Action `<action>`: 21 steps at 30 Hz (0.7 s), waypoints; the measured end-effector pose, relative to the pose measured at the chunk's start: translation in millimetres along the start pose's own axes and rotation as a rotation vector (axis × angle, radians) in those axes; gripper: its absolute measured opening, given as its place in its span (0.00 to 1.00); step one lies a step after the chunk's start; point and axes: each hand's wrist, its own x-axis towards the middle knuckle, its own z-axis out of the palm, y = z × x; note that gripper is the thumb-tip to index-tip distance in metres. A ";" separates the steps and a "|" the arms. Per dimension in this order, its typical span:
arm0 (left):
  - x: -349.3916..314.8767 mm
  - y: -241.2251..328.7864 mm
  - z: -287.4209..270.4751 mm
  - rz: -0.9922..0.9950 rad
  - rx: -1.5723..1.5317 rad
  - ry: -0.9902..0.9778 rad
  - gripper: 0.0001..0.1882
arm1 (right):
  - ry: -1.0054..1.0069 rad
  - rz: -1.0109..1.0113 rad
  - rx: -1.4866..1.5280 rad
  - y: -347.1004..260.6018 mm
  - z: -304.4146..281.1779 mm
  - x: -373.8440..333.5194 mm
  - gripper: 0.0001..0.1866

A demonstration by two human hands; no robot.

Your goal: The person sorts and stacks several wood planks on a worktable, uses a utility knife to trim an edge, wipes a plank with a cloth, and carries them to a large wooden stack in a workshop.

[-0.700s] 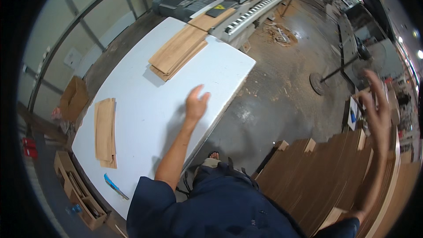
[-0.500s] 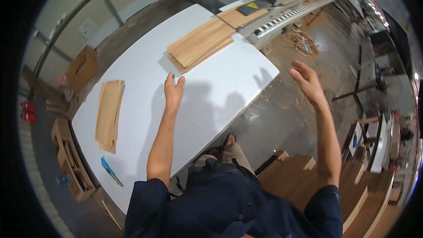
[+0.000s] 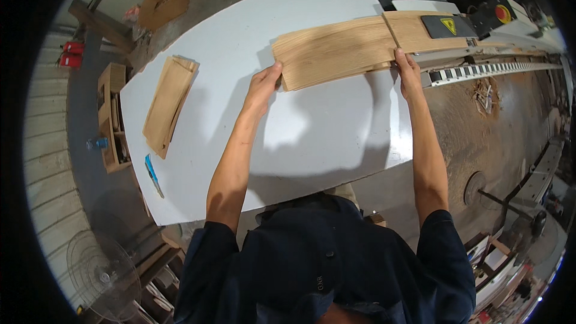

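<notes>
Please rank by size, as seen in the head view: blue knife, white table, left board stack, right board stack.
1. White table
2. Right board stack
3. Left board stack
4. Blue knife

The stack of light-brown, grained wooden boards (image 3: 336,48) lies flat on the white table (image 3: 288,129); its near edge is slightly uneven.

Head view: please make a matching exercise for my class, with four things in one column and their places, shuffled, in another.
Things
1. left hand
2. right hand
3. blue knife
4. cardboard box

Places
A. beyond the white table, at the picture's upper left
B. at the right end of the larger board stack
C. on the table, by the near end of the smaller board stack
D. at the larger board stack's left end

Pairs: 1-D, 2-B, 3-C, 4-A
</notes>
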 end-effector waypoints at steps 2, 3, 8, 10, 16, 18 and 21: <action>0.9 -1.7 14.7 0.021 -0.048 -0.064 0.23 | 0.023 0.019 0.025 9.2 1.3 4.0 0.32; 4.0 -5.1 18.4 0.036 -0.022 -0.062 0.23 | 0.049 0.025 0.003 9.5 0.2 7.3 0.31; -7.6 -4.4 17.4 0.030 -0.064 0.060 0.16 | 0.137 0.125 -0.254 -10.4 20.2 -16.8 0.34; -13.1 -9.8 7.3 0.091 -0.097 0.064 0.16 | 0.090 0.025 -0.196 -5.6 28.2 -31.7 0.32; -51.4 -25.2 -30.7 0.222 -0.263 0.103 0.20 | 0.122 -0.126 -0.178 26.1 65.4 -80.6 0.18; -68.7 -34.2 -50.7 0.200 -0.293 0.093 0.21 | 0.143 -0.063 -0.120 28.4 84.5 -103.6 0.16; -97.9 -51.3 -75.2 0.159 -0.341 0.065 0.23 | 0.151 -0.017 -0.167 27.8 102.2 -136.5 0.16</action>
